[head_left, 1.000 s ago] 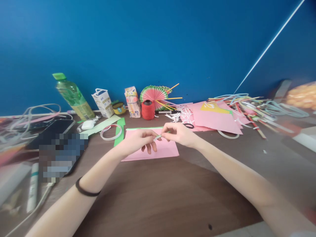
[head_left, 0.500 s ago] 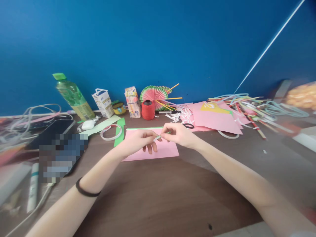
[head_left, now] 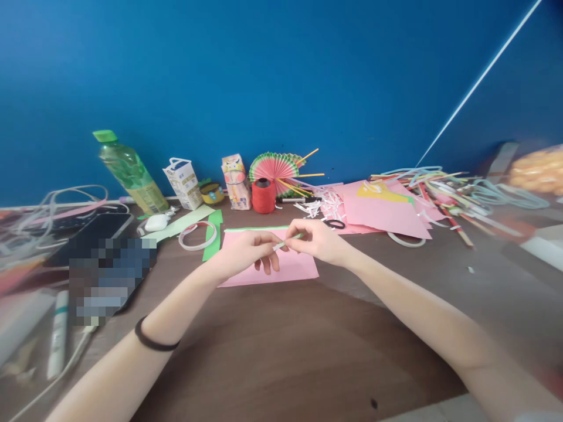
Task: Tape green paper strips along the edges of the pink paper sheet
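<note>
Both hands meet above a pink paper sheet [head_left: 295, 266] lying on the brown table [head_left: 285, 351]. My left hand [head_left: 244, 252] pinches one end of a thin pale-green paper strip [head_left: 285, 242] between thumb and forefinger, its other fingers hanging down onto the sheet. My right hand [head_left: 319, 240] pinches the other end of the same strip from the right. A narrow green edge [head_left: 250, 229] runs along the sheet's far side.
A tape ring [head_left: 197, 235] and a green paper strip [head_left: 213, 234] lie left of the sheet. Behind stand a green bottle [head_left: 129, 173], two small cartons [head_left: 183, 183], a red thread spool [head_left: 263, 195] and a paper fan [head_left: 275, 166]. Pink sheets [head_left: 382, 211] and coloured strips pile at right; a phone [head_left: 105, 264] and cables lie left.
My right hand's fingertips have slid slightly left along the strip, closer to my left hand. Everything else is unchanged.
</note>
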